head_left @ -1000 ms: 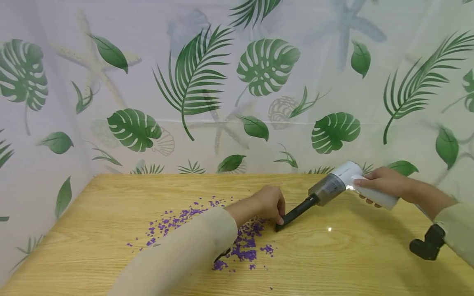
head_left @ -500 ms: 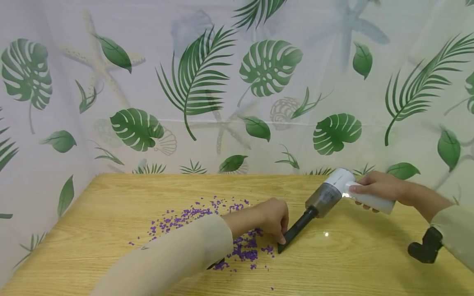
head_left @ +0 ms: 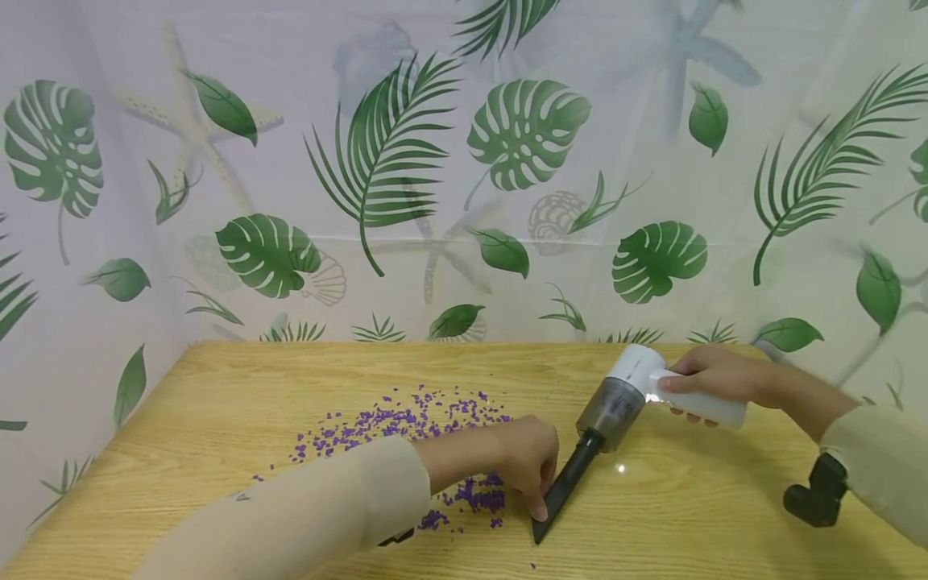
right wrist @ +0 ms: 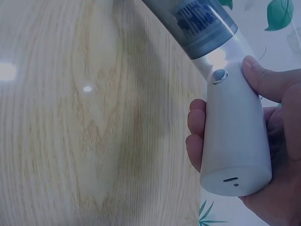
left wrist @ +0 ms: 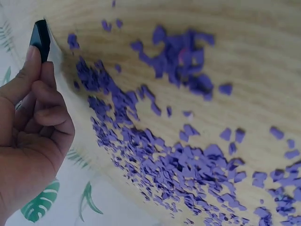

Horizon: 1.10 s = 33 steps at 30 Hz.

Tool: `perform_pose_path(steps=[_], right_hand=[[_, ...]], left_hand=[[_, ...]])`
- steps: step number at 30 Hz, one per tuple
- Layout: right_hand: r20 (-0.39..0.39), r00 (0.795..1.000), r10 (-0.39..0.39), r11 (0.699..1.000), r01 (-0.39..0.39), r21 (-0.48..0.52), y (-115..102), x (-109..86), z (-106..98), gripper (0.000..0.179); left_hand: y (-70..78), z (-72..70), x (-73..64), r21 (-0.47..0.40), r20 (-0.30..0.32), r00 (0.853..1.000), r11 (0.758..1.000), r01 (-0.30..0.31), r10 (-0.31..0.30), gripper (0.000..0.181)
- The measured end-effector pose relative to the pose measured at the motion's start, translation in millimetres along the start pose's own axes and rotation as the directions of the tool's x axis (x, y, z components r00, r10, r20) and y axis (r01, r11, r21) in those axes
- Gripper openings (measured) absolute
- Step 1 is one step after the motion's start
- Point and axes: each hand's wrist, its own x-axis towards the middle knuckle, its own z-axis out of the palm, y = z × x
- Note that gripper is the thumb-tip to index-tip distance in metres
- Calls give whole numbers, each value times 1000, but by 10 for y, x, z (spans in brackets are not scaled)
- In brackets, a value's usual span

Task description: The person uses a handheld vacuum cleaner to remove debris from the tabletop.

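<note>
Clock directions as in the head view. Main pile of purple bits (head_left: 480, 493): on the table (head_left: 689, 515), just beside the nozzle (head_left: 568, 485) of the hand vacuum (head_left: 611, 412), at about ten o'clock from the nozzle tip. Wider scatter: farther off, between ten and eleven o'clock, partly hidden behind the left sleeve (head_left: 290, 515). Single stray bit (head_left: 533, 565): near the tip, at six o'clock.

Long axis of nozzle and body: tip toward seven o'clock, motor end toward one o'clock. Handle (head_left: 728, 411): off the motor end, pointing between three and four o'clock.

Left hand (head_left: 525, 459): nearer to the bits; pinching the nozzle close to its tip between thumb and forefinger, with remaining fingers curled inward in the left wrist view. Right hand (head_left: 718, 379): well apart from the bits, between two and three o'clock from the left hand; gripping the handle with wrapped fingers, thumb beside the button (right wrist: 219, 75). Contact between tip and table: cannot tell.

Changes from one second earlier: tip and left hand shifted toward six o'clock; long axis swung from about two o'clock to one; right hand shifted toward eight o'clock. Small cluster beside the pile: now out of sight at the left hand; hidden or gone, cannot tell.
</note>
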Motion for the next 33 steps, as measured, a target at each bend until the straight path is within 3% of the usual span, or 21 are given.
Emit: perform_pose_path(steps=[9,15,24,33], right_hand=[[93,995,-36,999,36,6,-126,19,121,30],[50,999,-5,1000,5,-16,-155,6,116,32],[-16,1000,19,1000,-19,-22,-113,-12,38,32],[-63,997,46,999,-47,-18,-54,-16,-35,34]], left_hand=[[108,73,-88,39,81,995,997,-67,63,28],[38,13,-54,40,94,995,998,-47,43,27],[-85,-82,62,71,50,999,997,-20,17,24],[-186,-141,170,-1,-18,1000,1000,17,-18,21]])
